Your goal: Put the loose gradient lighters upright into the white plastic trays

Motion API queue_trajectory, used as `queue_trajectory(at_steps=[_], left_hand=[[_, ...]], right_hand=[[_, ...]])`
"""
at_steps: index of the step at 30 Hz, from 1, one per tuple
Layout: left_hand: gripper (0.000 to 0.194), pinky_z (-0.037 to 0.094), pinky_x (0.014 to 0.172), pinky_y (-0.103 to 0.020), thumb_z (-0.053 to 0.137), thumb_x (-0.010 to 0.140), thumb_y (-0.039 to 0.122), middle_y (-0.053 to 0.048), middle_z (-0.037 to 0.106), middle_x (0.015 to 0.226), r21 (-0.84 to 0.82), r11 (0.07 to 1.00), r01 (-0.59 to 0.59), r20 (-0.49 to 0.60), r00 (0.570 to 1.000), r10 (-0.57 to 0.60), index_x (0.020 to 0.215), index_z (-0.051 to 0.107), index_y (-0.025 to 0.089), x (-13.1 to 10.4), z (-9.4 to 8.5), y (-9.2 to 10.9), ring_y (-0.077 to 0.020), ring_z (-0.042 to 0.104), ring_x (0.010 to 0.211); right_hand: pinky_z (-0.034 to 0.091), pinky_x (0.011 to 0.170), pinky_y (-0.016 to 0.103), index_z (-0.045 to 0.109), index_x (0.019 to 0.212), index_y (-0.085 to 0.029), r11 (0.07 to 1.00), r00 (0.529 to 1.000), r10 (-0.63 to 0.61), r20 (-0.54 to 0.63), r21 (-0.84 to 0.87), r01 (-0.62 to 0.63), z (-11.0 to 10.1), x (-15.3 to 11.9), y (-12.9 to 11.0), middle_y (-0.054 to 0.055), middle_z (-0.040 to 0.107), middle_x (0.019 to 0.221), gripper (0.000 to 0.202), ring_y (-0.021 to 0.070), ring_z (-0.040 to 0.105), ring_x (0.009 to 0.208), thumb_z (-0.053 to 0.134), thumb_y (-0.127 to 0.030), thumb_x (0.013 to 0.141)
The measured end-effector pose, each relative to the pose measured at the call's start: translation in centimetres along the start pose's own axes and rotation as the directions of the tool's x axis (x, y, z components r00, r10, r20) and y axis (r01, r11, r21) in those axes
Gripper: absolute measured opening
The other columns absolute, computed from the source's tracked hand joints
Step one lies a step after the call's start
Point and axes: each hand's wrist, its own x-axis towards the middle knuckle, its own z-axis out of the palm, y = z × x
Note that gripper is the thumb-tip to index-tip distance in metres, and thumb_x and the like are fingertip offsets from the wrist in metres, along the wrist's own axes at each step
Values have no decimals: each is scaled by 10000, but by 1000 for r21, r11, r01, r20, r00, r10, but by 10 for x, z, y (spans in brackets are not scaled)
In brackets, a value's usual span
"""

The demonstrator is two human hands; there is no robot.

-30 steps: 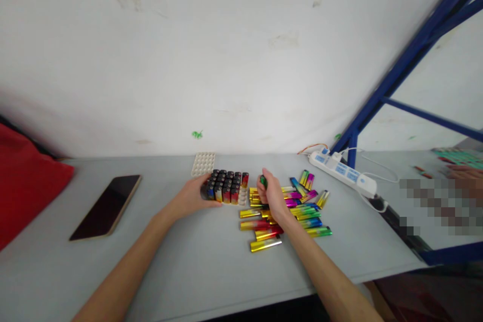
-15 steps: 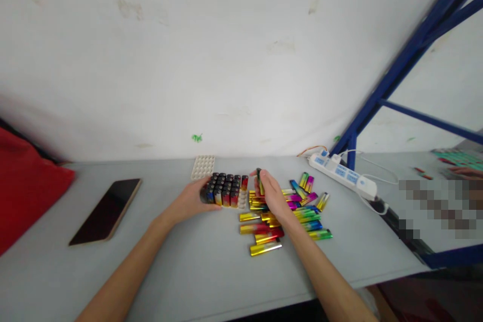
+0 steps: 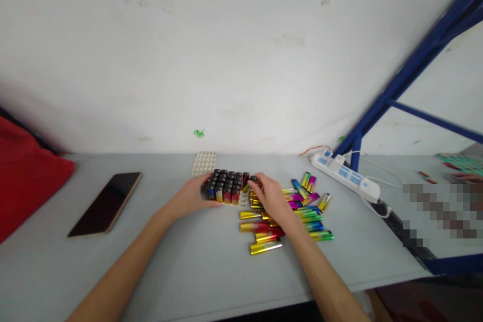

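Observation:
Several metallic, colour-shaded lighters (image 3: pixel 226 186) with black tops stand upright in rows in a white tray (image 3: pixel 243 200) with round hollows. Around the left end of these rows my left hand (image 3: pixel 194 193) is wrapped, thumb at the near side. My right hand (image 3: pixel 267 193) pinches one more lighter (image 3: pixel 253 179) by its dark top. That lighter is tilted over the tray's right end, beside the standing rows; its lower end is partly hidden. Under and around my right forearm lies a loose pile of lighters (image 3: pixel 264 227) in gold, red, green, blue and purple.
A second white hollowed tray (image 3: pixel 204 163) lies near the wall. To the left are a dark phone or tablet (image 3: pixel 107 204) and a red cloth or bag (image 3: pixel 30 176). A white power strip (image 3: pixel 345 175) with cables sits by a blue metal frame (image 3: pixel 396 80). Another person's hand shows far right.
My right hand has moved left with its lighter, from above the pile to the tray's right end, and the lighter now tilts. My left hand keeps its hold.

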Motion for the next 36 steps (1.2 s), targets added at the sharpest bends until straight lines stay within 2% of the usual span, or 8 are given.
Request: queue_trajectory(at_steps=[6, 11, 13, 16, 21, 24, 31, 36], left_hand=[[917, 620, 1237, -540, 1027, 602, 640, -176, 871, 1438, -10, 1000, 12, 28, 1000, -12, 1367, 818, 180, 0, 1, -2, -472, 813, 1321], [944, 609, 1255, -578, 1042, 585, 632, -180, 863, 1454, 11, 1000, 22, 2, 1000, -22, 1382, 810, 184, 0, 2, -5, -477, 801, 1363], [943, 609, 1255, -580, 1039, 594, 634, -181, 860, 1462, 13, 1000, 10, 2, 1000, -10, 1392, 808, 188, 0, 2, -6, -475, 802, 1363], [964, 608, 1258, -567, 1040, 593, 638, -192, 843, 1501, -5, 1000, -1, 2, 1000, 1, 1413, 803, 190, 0, 3, -5, -483, 791, 1382], [877, 643, 1206, -572, 1031, 627, 640, -142, 888, 1404, -44, 999, -20, 10, 1000, 20, 1366, 822, 219, 1, 3, -2, -466, 830, 1284], [882, 641, 1207, -555, 1035, 607, 617, -139, 886, 1414, -34, 999, -22, -7, 1000, 22, 1368, 822, 226, 1, 3, -3, -461, 821, 1308], [933, 639, 1211, -523, 1050, 541, 655, -169, 878, 1428, 21, 1000, -8, -38, 999, 8, 1339, 837, 221, 2, 4, -7, -477, 818, 1325], [901, 670, 1168, -524, 1028, 583, 658, -164, 884, 1411, 30, 999, -31, -36, 999, 32, 1345, 843, 213, 1, 2, -4, -469, 832, 1297]], right_hand=[[573, 846, 335, 784, 1106, -245, 989, 994, -31, 102, -142, 46, -2, 1, -7, 77, 847, 986, 166, 253, 786, 886, 708, -371, 1183], [513, 770, 323, 844, 1001, -235, 892, 955, 261, 138, -413, -184, -7, 2, -27, 89, 853, 905, 339, 267, 794, 868, 748, -519, 1158], [516, 798, 322, 856, 996, -231, 898, 956, 263, 130, -395, -194, -17, 2, -24, 74, 842, 887, 405, 252, 783, 862, 694, -551, 1183], [549, 929, 330, 872, 1105, -219, 948, 985, 130, 111, -305, -91, -37, 0, -7, 70, 834, 989, 298, 242, 780, 964, 681, -428, 1198], [567, 1058, 379, 884, 1212, -216, 973, 943, 123, 309, -224, -53, -57, -7, 18, 115, 824, 1210, 184, 271, 780, 1132, 820, -356, 1111], [568, 985, 353, 875, 1186, -204, 965, 916, 190, 355, -238, -108, -59, -8, 18, 108, 814, 1164, 203, 253, 778, 1055, 789, -381, 1134], [556, 974, 348, 823, 1127, -191, 945, 911, 223, 347, -306, -115, -51, -7, 15, 131, 802, 1183, 155, 253, 773, 1044, 734, -314, 1155], [532, 883, 341, 706, 1225, -214, 959, 962, 200, 185, -240, -153, -45, -8, 20, 95, 819, 1048, 199, 258, 773, 961, 541, -324, 1223]])
